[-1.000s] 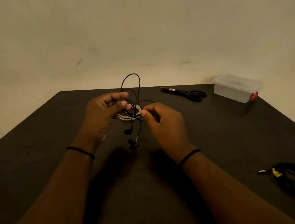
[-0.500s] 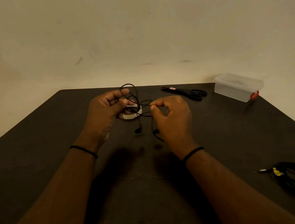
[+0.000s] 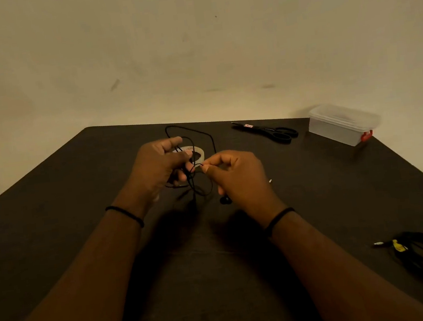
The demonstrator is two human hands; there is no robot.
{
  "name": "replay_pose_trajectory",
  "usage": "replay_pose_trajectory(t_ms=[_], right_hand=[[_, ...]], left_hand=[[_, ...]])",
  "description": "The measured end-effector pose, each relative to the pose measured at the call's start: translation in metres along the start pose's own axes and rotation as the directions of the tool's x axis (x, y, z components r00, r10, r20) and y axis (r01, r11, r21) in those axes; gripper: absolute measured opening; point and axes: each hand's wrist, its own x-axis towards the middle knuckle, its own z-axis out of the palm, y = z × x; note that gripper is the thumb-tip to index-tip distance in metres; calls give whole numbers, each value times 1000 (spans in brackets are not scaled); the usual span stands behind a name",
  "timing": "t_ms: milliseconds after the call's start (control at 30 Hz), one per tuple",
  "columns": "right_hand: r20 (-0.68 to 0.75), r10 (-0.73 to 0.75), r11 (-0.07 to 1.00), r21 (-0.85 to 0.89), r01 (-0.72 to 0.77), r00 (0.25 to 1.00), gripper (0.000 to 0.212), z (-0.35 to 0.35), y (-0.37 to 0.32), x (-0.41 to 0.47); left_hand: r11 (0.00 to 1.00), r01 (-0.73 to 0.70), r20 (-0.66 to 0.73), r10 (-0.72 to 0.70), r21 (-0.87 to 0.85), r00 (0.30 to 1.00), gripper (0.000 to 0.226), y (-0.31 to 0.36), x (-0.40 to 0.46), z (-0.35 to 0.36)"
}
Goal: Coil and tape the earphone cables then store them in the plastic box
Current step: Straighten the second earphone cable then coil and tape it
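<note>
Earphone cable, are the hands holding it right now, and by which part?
Yes. The left hand grips the gathered loops of the earphone cable, and the right hand pinches a single strand between thumb and forefinger, beside the bundle.

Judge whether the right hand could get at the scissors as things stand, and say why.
Probably yes, once freed. The scissors lie in the open on the table, beyond the right hand, with nothing between them. But that hand is pinching the earphone cable.
</note>
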Motion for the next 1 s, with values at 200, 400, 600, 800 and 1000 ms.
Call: replay_pose_trajectory(t_ms=[200, 400, 600, 800, 1000], right_hand=[[-79, 11, 973, -229, -29, 997, 8, -2, 4, 3], [-217, 86, 884, -434, -175, 972, 16, -10, -1, 4], [-85, 34, 942, -330, -61, 996, 24, 0, -2, 0], [-78, 97, 995, 2, -97, 992, 26, 9, 0, 1], [-126, 39, 996, -72, -49, 991, 20, 1, 13, 9]], left_hand=[[996, -83, 60, 81, 38, 995, 39, 3, -2, -1], [987, -157, 35, 156, 17, 987, 39, 4, -2, 6], [989, -149, 54, 149, -14, 987, 40, 3, -2, 4], [987, -150, 121, 156, -59, 980, 39, 4, -3, 4], [944, -78, 147, 131, -320, 980, 39, 2, 2, 1]])
